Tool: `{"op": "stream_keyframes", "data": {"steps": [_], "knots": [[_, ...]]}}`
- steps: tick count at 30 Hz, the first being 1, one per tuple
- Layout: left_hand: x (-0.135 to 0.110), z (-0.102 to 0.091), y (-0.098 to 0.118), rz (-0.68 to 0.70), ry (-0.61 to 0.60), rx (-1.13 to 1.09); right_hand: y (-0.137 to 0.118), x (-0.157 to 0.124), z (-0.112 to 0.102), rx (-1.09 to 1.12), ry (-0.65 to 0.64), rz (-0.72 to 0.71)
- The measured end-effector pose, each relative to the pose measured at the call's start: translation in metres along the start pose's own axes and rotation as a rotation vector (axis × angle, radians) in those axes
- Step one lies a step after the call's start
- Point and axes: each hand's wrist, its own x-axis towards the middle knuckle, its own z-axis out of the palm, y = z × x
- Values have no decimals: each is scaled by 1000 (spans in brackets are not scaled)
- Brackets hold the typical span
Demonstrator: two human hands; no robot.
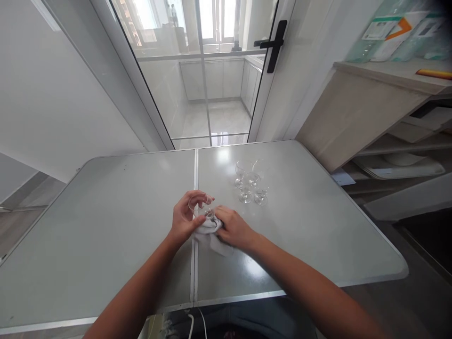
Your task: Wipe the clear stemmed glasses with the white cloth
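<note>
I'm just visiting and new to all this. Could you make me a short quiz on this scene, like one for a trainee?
1. True or false: the right hand is empty.
2. What does the left hand hold?
3. Fill in the blank: seen from the person's side, the group of other glasses stands to the ____ of the table seam.

Key:
1. False; the right hand grips a white cloth.
2. A clear glass.
3. Right.
</note>
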Motion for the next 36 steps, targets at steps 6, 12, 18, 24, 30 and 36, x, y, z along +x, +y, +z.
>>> {"op": "stream_keyframes", "data": {"steps": [6,12,18,24,30,36], "knots": [[0,-6,1,-54,-100,-102,2,-1,3,188,-120,-18],[0,-6,2,-132,-135,-286,5,-7,1,775,-271,312],[7,-23,6,-29,59,-307,4,1,8,173,93,138],[3,-15,6,-91,-55,-219,5,3,21,714,126,292],[6,-11,0,-80,87,-194,-1,-2,6,1138,-40,361],[12,-11,1,-127,256,-200,-4,-1,1,1013,94,217]]}}
